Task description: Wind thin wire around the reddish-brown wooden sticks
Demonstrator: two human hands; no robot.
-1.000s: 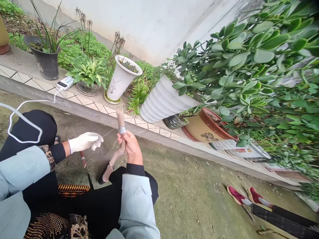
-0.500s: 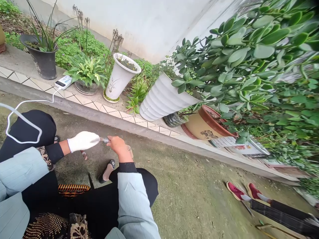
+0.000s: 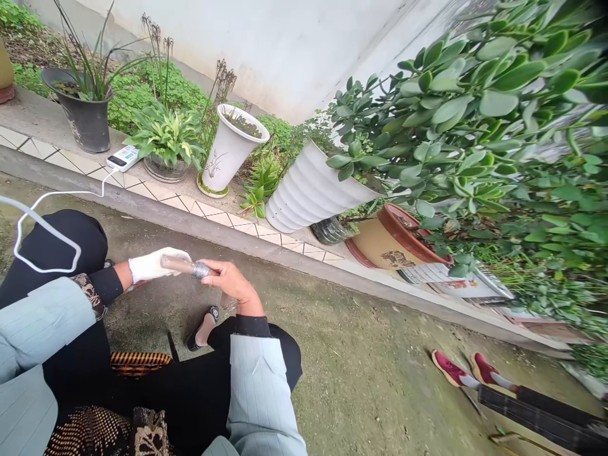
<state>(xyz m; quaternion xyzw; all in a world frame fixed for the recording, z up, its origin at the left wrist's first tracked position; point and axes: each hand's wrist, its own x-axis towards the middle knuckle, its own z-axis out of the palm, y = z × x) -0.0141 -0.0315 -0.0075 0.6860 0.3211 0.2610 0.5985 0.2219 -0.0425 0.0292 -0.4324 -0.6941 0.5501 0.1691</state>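
Observation:
My right hand (image 3: pixel 232 284) grips a short brown stick (image 3: pixel 178 263) that has silver wire wound round it (image 3: pixel 201 270). The stick lies level and points left. My left hand (image 3: pixel 149 266) wears a white glove and sits behind the stick's left end, fingers curled; I cannot make out what it pinches. Both hands hover above my knees and the concrete ground (image 3: pixel 370 367). My foot in a black sandal (image 3: pixel 203 329) shows just under the hands.
A tiled ledge (image 3: pixel 156 196) carries several plant pots, a black one (image 3: pixel 83 114), two white ones (image 3: pixel 230 149) and a brown one (image 3: pixel 389 240). A white power bank (image 3: pixel 122 158) with a cable lies on it. Another person's red shoes (image 3: pixel 458 373) are at right.
The stick stood upright in my right hand a second ago with a thin wire running to the glove; it has since swung down to lie level, and the gloved hand has come close to it.

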